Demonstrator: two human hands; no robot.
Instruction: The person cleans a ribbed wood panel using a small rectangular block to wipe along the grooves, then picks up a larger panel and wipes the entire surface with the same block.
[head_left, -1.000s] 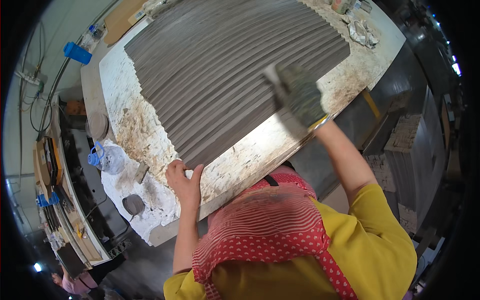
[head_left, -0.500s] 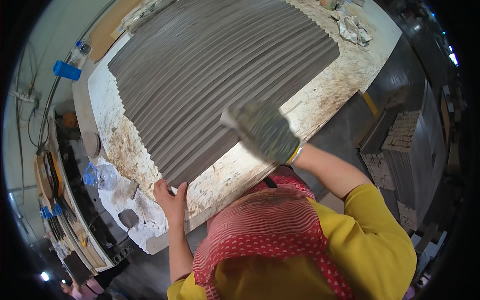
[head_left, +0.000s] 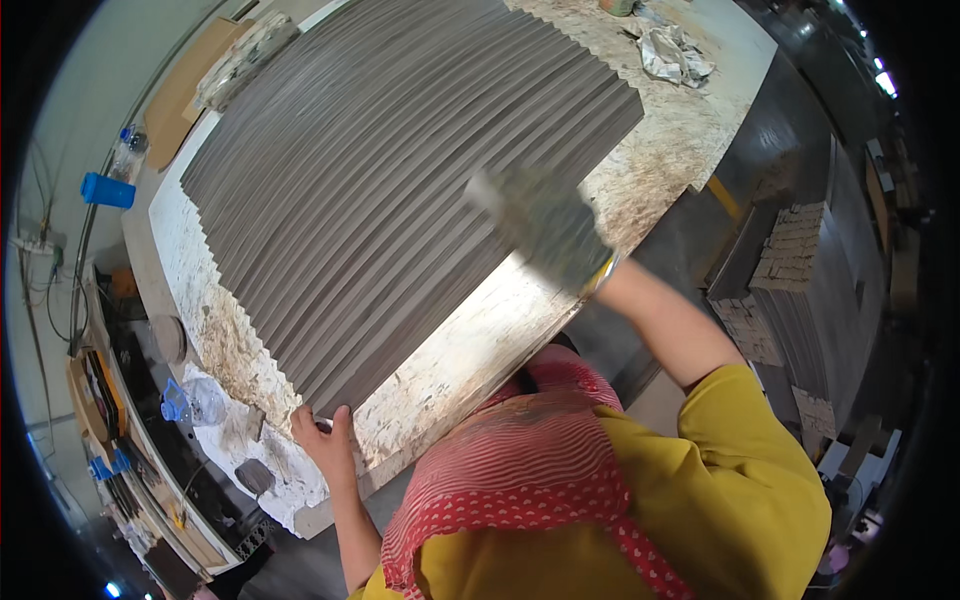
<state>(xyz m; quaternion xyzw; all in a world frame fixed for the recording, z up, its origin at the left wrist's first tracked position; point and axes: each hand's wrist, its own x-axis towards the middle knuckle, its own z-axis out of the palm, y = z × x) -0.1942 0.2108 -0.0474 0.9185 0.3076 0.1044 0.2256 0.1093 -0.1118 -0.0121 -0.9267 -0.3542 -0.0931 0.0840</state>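
Long grey strips (head_left: 400, 170) overlap in slanting rows across a white, brown-stained tabletop (head_left: 440, 385). My bare left hand (head_left: 325, 440) is at the near left corner, finger and thumb pressed around the end of the nearest strip. On my right hand (head_left: 555, 230) is a dark greenish work glove, blurred by motion, over the near right part of the rows. From its closed fingers juts a small pale thing (head_left: 484, 190), too smeared to name. It is just above or touching the strips; I cannot tell which.
A crumpled white wrapper (head_left: 672, 55) lies at the far right of the tabletop. Left are a blue cup (head_left: 107, 190), a clear jug with a blue top (head_left: 195, 400) and a round grey disc (head_left: 254, 477). Stacked boards (head_left: 810, 290) stand right of the table.
My view has shifted, so the table sits farther left and lower. The gloved right hand has swept a little to the right along the strips; the left hand stays at the same corner.
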